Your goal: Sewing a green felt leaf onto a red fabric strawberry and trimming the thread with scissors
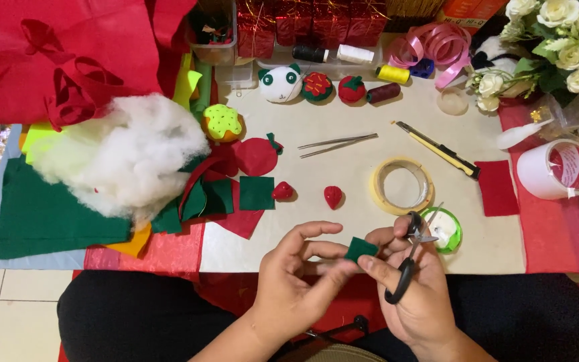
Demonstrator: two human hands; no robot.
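Left hand (289, 281): near edge of the table, fingers curled, thumb and forefinger pinched on the green felt scrap (360, 249).
Right hand (413, 295): just right of the left hand, closed around the black scissors (410, 258) — fingertips also touch the scrap.
Scissors: blades point far and right, over the green-rimmed tape roll (445, 229); blades look nearly closed.
Scrap: small dark green piece, held in the air between both hands, near the table's front edge.
Table (343, 174): two red strawberry shapes (333, 196) just beyond the hands — a green felt square (256, 192) to their left.
Middle: yellow tape ring (402, 186), tweezers (338, 145), yellow cutter knife (437, 149).
Left: white stuffing (125, 157) on green and red felt.
Far: panda pincushion (281, 83), thread spools, pink ribbon (437, 43).
Far right: white roses (557, 40).
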